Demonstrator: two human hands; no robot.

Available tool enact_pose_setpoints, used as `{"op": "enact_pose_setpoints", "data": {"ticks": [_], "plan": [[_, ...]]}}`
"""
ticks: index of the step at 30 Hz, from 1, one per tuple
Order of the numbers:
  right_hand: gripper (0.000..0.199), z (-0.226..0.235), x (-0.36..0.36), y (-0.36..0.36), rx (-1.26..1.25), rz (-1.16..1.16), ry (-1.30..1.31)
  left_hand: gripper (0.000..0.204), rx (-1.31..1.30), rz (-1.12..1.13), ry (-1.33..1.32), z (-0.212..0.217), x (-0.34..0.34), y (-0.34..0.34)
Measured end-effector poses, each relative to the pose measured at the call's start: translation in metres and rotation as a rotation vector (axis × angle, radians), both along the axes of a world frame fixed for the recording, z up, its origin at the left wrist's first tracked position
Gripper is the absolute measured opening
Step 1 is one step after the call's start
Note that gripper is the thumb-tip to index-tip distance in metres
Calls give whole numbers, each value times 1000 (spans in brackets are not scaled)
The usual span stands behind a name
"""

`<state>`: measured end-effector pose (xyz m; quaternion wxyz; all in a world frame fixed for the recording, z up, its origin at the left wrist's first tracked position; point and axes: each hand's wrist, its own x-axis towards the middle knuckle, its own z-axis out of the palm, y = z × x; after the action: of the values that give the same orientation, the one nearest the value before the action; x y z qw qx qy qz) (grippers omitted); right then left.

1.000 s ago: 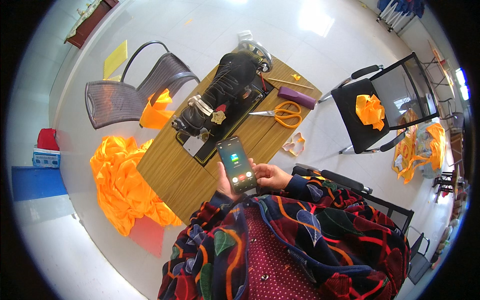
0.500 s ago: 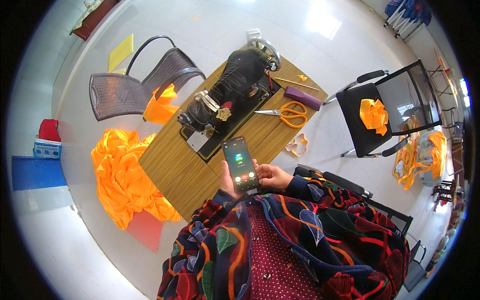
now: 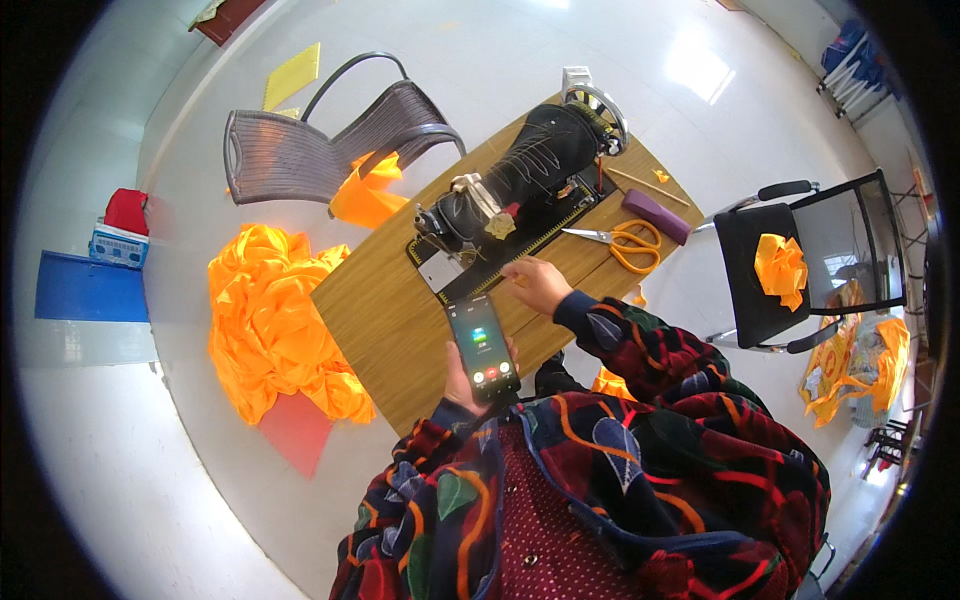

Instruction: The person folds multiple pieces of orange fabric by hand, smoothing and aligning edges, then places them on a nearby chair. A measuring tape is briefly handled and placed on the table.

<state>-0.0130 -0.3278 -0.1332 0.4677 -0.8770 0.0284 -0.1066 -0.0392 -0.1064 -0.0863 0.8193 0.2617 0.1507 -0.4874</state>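
My left hand (image 3: 459, 382) is wrapped round a black smartphone (image 3: 483, 350), which it holds upright over the near edge of the wooden sewing table (image 3: 375, 330). The phone's screen is lit. My right hand (image 3: 540, 287) hovers just beyond the phone's upper right, near the front of the sewing machine bed. Its fingers are bent but apart, and nothing shows in them. A black sewing machine (image 3: 535, 165) stands behind both hands. To the right of it lie orange-handled scissors (image 3: 632, 246) and a purple case (image 3: 655, 217).
Bright orange fabric (image 3: 275, 320) is heaped on the floor at the left. A woven chair (image 3: 350, 150) stands beyond the table with more orange cloth. At the right, a black chair (image 3: 768, 240) carries an orange bundle (image 3: 781, 270). A thin wooden stick (image 3: 648, 187) lies behind the case.
My right hand has left the phone's lower right side and moved up and away, toward the sewing machine. The left hand still holds the phone. The whole view has shifted slightly.
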Motion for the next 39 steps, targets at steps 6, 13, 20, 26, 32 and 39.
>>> {"op": "enact_pose_setpoints", "data": {"ticks": [6,13,20,26,32,39], "plan": [[34,-5,65,27,-196,-30,11,78,-24,59,-65,8,-7,30],[17,-21,96,37,-457,-52,98,77,73,150,-42,12,-17,52],[12,-29,85,41,-418,35,128,76,34,143,28,14,-15,58],[11,-29,68,37,-365,-17,68,76,-34,117,35,7,-9,57],[11,-22,54,15,-249,-235,186,75,-47,107,-18,4,-6,62],[13,-15,4,5,-169,-327,148,78,-14,117,45,1,2,70]]}}
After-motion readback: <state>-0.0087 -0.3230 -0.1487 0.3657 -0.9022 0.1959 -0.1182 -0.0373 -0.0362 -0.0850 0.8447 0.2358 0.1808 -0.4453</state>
